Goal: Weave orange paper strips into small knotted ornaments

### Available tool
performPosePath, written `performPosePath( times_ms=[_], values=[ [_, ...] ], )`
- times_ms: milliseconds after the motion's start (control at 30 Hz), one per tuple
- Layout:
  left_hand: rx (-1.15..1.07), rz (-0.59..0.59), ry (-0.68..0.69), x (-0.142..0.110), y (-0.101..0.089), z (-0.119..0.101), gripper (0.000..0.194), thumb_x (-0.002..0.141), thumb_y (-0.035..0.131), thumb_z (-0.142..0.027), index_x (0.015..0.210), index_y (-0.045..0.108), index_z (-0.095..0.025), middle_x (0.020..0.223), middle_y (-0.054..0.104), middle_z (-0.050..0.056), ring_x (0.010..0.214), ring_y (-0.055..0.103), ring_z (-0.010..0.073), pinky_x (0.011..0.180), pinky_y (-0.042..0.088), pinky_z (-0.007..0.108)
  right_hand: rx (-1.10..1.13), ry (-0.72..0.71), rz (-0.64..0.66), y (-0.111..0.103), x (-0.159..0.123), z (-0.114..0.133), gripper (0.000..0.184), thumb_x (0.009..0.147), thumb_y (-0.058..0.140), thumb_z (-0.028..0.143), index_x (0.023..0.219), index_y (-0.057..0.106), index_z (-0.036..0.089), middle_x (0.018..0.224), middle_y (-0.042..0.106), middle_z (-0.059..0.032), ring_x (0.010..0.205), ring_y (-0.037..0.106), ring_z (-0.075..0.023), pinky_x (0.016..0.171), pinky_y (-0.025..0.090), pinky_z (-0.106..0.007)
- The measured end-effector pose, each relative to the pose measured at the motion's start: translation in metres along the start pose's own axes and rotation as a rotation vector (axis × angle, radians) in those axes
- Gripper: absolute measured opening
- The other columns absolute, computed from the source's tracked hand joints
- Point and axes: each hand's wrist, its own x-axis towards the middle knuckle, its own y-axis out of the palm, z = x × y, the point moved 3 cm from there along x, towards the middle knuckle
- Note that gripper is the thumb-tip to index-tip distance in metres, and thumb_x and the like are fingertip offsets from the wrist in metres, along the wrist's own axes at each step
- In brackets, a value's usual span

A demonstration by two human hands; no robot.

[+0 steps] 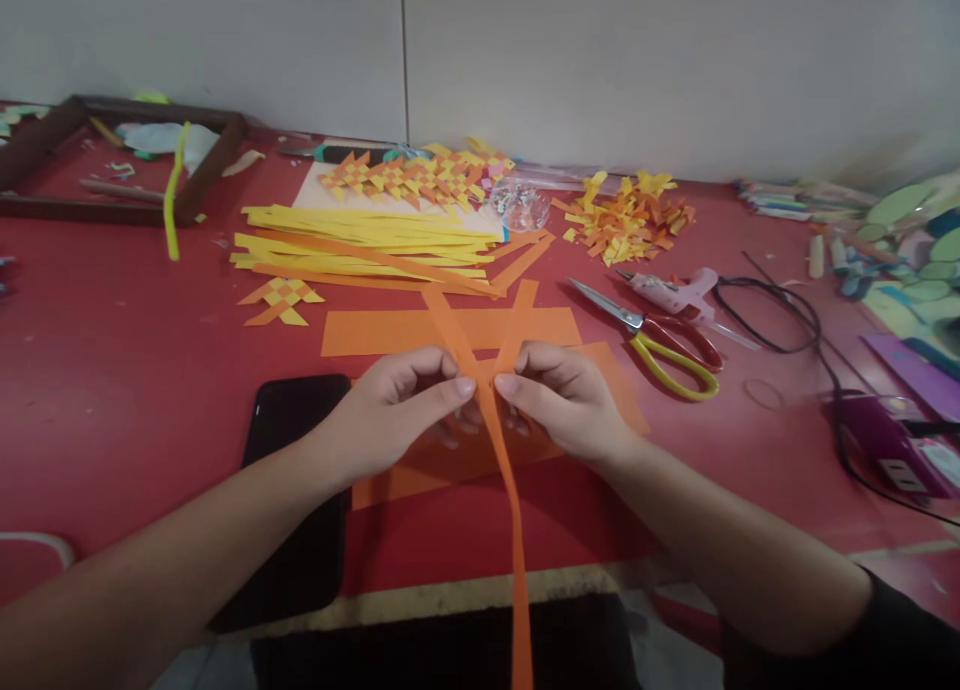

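Between thumb and fingers, my left hand (416, 400) pinches an orange paper strip (504, 460) that is folded and crossed over itself. My right hand (562, 395) grips the same strip from the other side, thumb close to the left thumb. Two ends of the strip point up in a V, and a long end hangs down past the table edge. Beneath my hands lie orange paper sheets (390, 332). Just beyond them is a pile of yellow paper strips (360, 232) with some orange ones. A woven orange and yellow paper fish (283, 298) rests to the left.
A black phone (292, 500) lies under my left forearm. To the right are scissors (652, 340), a pink glue gun (679, 292) with its cord, and a purple device (892, 445). More woven pieces (405, 178), paper scraps (630, 218) and a brown frame (232, 135) stand at the back.
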Motion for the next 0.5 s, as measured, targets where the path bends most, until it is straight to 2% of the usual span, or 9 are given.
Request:
performPosePath(
  times_ms=[133, 333, 500],
  values=[
    [0.042, 0.113, -0.018, -0.0023, 0.0032, -0.0012, 0.018, 0.090, 0.063, -0.032, 0.087, 0.067, -0.015, 0.078, 0.068, 0.000, 0.069, 0.063, 0.0095, 0.065, 0.056, 0.020, 0.016, 0.053, 0.007, 0.0007, -0.0011, -0.0002, 0.029, 0.085, 0.069, 0.038, 0.069, 0.061, 0.016, 0.054, 0.056, 0.0029, 0.044, 0.046, -0.0068, 0.042, 0.035, -0.020],
    [0.131, 0.107, 0.009, -0.0021, 0.0029, -0.0025, 0.019, 0.092, 0.059, -0.031, 0.086, 0.065, -0.014, 0.076, 0.066, 0.001, 0.067, 0.060, 0.0102, 0.062, 0.053, 0.020, 0.100, 0.109, 0.081, 0.0019, -0.0030, -0.0027, 0.035, 0.085, 0.068, 0.041, 0.064, 0.060, 0.016, 0.057, 0.059, 0.0012, 0.049, 0.050, -0.0077, 0.046, 0.037, -0.021],
    [0.119, 0.109, 0.054, -0.0012, 0.0025, -0.0025, 0.017, 0.092, 0.059, -0.028, 0.085, 0.066, -0.014, 0.073, 0.064, 0.000, 0.064, 0.059, 0.0089, 0.059, 0.051, 0.019, 0.034, 0.065, 0.101, 0.0029, -0.0022, 0.0009, 0.031, 0.083, 0.071, 0.038, 0.065, 0.059, 0.016, 0.055, 0.058, 0.0023, 0.049, 0.047, -0.0074, 0.048, 0.036, -0.022]
  ],
)
